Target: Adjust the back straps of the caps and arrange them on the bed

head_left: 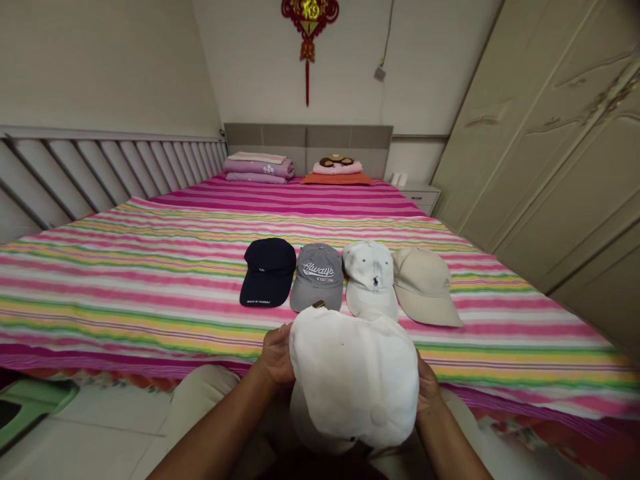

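A white cap is held up between my two hands above the near edge of the bed, its crown facing me and its brim low toward my lap. My left hand grips its left side, and my right hand grips its right side, fingers partly hidden behind the fabric. Beyond it, several caps lie in a row on the striped sheet: a navy cap, a grey cap with white lettering, a white cap with a small dark logo, and a beige cap at the right end.
The bed has folded purple bedding and a pink and orange stack near the headboard. A rail runs along the left, a wardrobe stands right, and a green stool is at lower left.
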`<state>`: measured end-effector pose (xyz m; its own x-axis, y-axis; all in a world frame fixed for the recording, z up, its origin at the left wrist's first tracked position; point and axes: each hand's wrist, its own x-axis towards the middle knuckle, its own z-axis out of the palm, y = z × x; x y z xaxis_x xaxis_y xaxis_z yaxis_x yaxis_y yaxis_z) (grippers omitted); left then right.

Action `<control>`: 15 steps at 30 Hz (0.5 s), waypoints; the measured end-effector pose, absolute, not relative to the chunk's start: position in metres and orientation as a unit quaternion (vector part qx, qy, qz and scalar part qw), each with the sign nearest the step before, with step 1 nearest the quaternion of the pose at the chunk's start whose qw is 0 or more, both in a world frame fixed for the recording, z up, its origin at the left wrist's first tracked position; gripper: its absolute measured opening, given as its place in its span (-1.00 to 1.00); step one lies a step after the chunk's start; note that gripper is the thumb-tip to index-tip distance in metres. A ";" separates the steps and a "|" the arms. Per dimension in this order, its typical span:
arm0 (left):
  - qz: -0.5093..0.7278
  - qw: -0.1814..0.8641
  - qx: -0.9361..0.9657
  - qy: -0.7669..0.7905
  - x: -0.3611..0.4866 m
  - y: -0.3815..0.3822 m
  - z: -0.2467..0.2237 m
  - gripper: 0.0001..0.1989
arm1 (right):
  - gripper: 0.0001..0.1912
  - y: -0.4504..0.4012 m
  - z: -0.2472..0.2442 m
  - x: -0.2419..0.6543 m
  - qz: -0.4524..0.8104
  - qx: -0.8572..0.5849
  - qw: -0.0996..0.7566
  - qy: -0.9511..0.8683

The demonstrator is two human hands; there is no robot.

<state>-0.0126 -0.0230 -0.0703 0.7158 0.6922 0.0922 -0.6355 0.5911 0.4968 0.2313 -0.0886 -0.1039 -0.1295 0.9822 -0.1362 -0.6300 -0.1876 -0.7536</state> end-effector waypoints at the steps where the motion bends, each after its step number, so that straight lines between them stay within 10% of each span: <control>1: 0.369 0.893 0.252 0.053 -0.014 -0.022 -0.071 -0.68 | -0.68 -0.089 -0.102 0.230 0.700 -0.321 0.577 -0.272; 15: 0.350 0.891 0.219 0.191 -0.019 -0.021 -0.064 -0.76 | -0.51 -0.096 -0.082 0.225 0.730 -0.286 0.554 -0.280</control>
